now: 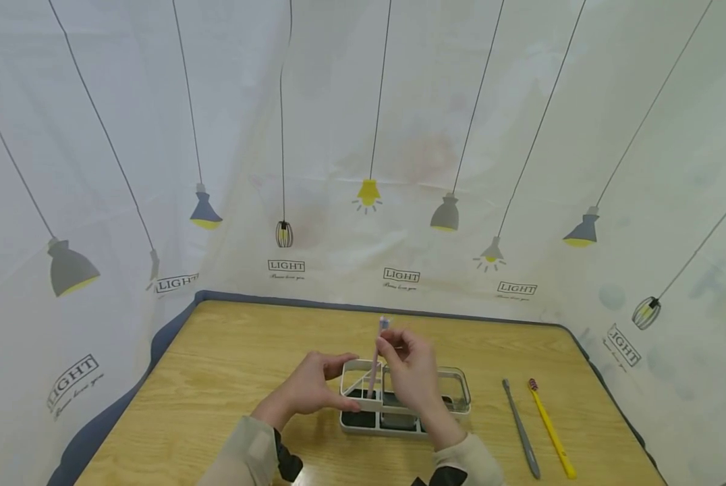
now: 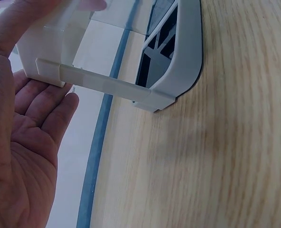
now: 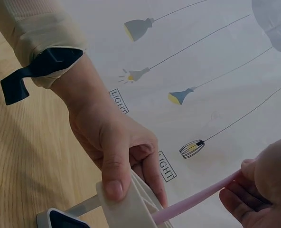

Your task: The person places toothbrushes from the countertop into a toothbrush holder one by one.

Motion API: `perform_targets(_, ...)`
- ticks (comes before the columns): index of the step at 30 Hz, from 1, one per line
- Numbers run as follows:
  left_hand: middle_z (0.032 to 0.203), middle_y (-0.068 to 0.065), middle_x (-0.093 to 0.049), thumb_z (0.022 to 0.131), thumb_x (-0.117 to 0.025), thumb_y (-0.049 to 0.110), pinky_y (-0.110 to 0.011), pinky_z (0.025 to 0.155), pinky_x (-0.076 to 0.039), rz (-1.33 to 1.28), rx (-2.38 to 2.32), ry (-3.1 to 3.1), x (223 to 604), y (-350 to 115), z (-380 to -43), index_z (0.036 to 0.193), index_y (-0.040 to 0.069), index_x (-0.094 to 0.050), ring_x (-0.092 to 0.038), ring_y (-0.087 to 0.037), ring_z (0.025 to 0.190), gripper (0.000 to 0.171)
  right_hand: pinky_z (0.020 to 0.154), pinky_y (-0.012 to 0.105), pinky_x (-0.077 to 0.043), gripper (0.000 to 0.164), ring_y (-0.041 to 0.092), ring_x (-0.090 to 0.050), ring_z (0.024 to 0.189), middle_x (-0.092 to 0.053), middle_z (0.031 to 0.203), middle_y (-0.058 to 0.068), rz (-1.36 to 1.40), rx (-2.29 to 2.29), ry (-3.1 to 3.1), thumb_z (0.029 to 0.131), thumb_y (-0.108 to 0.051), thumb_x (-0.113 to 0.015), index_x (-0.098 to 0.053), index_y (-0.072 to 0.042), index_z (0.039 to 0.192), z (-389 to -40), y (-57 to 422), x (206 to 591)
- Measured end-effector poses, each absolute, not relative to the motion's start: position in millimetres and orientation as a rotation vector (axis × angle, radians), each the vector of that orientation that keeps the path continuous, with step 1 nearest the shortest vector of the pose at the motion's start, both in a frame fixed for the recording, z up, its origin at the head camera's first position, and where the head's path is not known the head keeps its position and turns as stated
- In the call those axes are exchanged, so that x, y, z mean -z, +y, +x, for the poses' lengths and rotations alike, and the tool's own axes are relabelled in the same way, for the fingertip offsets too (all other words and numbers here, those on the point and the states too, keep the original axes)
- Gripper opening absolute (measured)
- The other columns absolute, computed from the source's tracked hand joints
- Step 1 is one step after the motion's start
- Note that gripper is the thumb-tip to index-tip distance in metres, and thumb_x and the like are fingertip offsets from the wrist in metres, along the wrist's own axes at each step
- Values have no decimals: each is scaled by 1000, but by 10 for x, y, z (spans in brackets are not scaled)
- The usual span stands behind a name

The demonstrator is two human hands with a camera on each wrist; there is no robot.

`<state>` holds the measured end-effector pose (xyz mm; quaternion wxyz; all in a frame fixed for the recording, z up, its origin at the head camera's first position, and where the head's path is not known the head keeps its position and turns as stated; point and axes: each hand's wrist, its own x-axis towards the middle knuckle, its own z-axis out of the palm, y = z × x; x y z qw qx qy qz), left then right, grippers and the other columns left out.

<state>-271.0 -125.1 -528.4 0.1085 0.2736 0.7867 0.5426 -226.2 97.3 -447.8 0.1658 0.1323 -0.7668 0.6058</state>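
A white toothbrush holder (image 1: 370, 406) with a divided upper rack and a dark-lined base stands on the table. My left hand (image 1: 307, 386) grips the left end of its upper rack, thumb on the near side and fingers on the far side. A pink toothbrush (image 1: 373, 372) is pinched in my right hand (image 1: 415, 372), head up and lower end down in a slot of the rack. The right wrist view shows the pink handle (image 3: 197, 199) entering the rack (image 3: 124, 206) at a slant. How deep its end sits is hidden by the rack's wall.
To the right of the holder, a grey toothbrush (image 1: 521, 430) and a yellow toothbrush (image 1: 551, 428) lie on the wooden table (image 1: 217, 358). A pale sheet (image 1: 332, 135) printed with hanging lamps rises behind the table's far edge and at both sides.
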Motion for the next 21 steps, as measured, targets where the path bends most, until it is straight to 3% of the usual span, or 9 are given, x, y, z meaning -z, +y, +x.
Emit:
perform_targets(6,147,-8,-62,76,-99,32,-42,112,-47,815,-1601,2302,5269,-1247,-2706,151,-1,-56,-57,-25,137,92,75,26,-59,5,20,-68,85,-71,95,5,379,-1666,-2269,101,-3,-72,-74,0,105,-2229,945,4596)
perform_targets(15,149,-20,-58,78,-98,29,-51,113,-44,816,-1630,2252,5259,-1252,-2701,151,-2,-55,-52,-38,140,91,74,29,-59,8,17,-68,84,-72,94,2,422,-1583,-2315,103,-9,-72,-73,-1,102,-2203,924,4732)
perform_targets(21,149,-17,-59,78,-98,29,-50,114,-44,818,-1632,2256,5259,-1246,-2702,151,1,-57,-53,-35,140,88,76,29,-59,5,17,-69,85,-73,95,1,421,-1552,-2339,102,-7,-72,-74,-3,100,-2193,916,4775)
